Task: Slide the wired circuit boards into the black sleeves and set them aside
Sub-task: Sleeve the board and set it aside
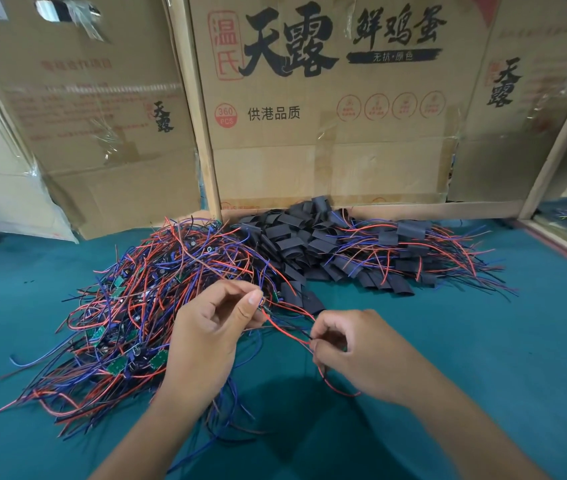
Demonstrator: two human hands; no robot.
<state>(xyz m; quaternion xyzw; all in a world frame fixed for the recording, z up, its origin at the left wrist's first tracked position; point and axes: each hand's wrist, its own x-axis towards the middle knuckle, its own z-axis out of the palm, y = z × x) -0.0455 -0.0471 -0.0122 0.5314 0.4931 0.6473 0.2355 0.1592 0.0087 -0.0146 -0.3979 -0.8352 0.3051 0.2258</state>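
Now the left hand (pixel 211 327) pinches a circuit board (pixel 266 306) while the right hand (pixel 354 351) pinches its wires (pixel 287 330); gather them straight before sleeving.

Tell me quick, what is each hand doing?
Left hand: pinching a wired circuit board.
Right hand: pinching its red wire.

We see a tangled heap of green circuit boards (pixel 116 365) trailing red, blue and black wires at nine o'clock. Flat black sleeves (pixel 292 242) pile at twelve o'clock. Sleeved boards (pixel 410 263), probably finished, spread toward two o'clock, wires sticking out.
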